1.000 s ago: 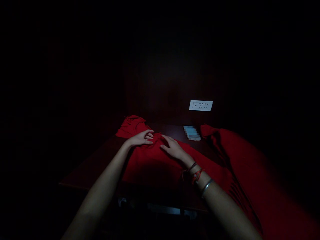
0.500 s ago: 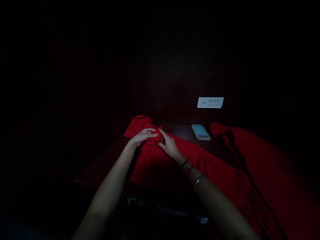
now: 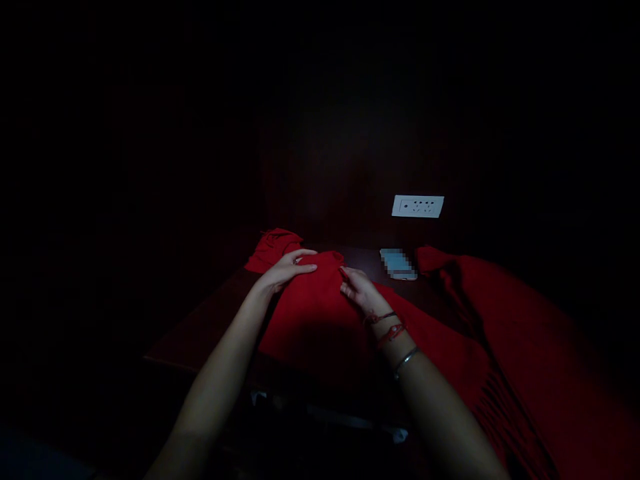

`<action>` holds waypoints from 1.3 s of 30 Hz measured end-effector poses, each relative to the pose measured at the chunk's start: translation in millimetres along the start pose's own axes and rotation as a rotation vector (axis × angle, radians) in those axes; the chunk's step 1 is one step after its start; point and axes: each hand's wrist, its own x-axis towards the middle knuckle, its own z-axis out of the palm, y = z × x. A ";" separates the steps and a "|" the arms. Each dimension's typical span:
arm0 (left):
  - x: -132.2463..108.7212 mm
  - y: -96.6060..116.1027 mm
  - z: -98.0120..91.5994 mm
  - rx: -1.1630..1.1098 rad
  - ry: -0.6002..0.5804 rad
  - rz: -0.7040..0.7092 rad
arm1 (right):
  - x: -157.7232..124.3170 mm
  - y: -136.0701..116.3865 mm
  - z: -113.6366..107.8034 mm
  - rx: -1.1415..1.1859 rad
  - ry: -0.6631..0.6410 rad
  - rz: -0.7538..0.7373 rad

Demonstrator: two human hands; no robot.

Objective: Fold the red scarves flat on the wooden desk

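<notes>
Though darkness swallows most of the view, two bare forearms [image 3: 220,373] stand out at the front, nearer than the phone [image 3: 399,265]. Well to the phone's near side, below the desk [image 3: 200,327], a pale shape [image 3: 400,435] shows, too dim to name. Nearer than the phone and off to its right is a red fringe [image 3: 493,400]; beside that a second red cloth [image 3: 530,347] stretches back until its far corner is just right of the phone. The right wrist, directly in front of the phone, wears a silver bangle [image 3: 406,361] and a red bracelet [image 3: 393,333].

The main red cloth [image 3: 310,313] lies on the desk, left of the phone and nearer, its back edge raised between the hands. The right hand [image 3: 364,291], near the phone on its left, has thumb and forefinger pinched on that edge, the other fingers curled in. The left hand [image 3: 283,272], farther left of the phone, has its thumb over the cloth and its fingers a little apart from it, red fabric between; how firmly they press, I cannot tell.

Left of the phone, past the left hand, sits a crumpled red bundle [image 3: 274,248]. Above and behind the phone, slightly right, is a white socket plate [image 3: 418,206].
</notes>
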 end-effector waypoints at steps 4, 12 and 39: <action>7.2 -10.6 3.0 0.191 0.075 0.091 | -6.8 -11.1 -5.5 0.153 0.032 0.170; 14.7 -26.0 19.6 0.492 0.169 0.243 | -17.8 -17.7 4.3 0.008 -0.359 0.030; 3.1 -0.1 8.9 -0.099 0.181 -0.167 | -12.3 -12.4 -5.1 -0.622 -0.289 -0.506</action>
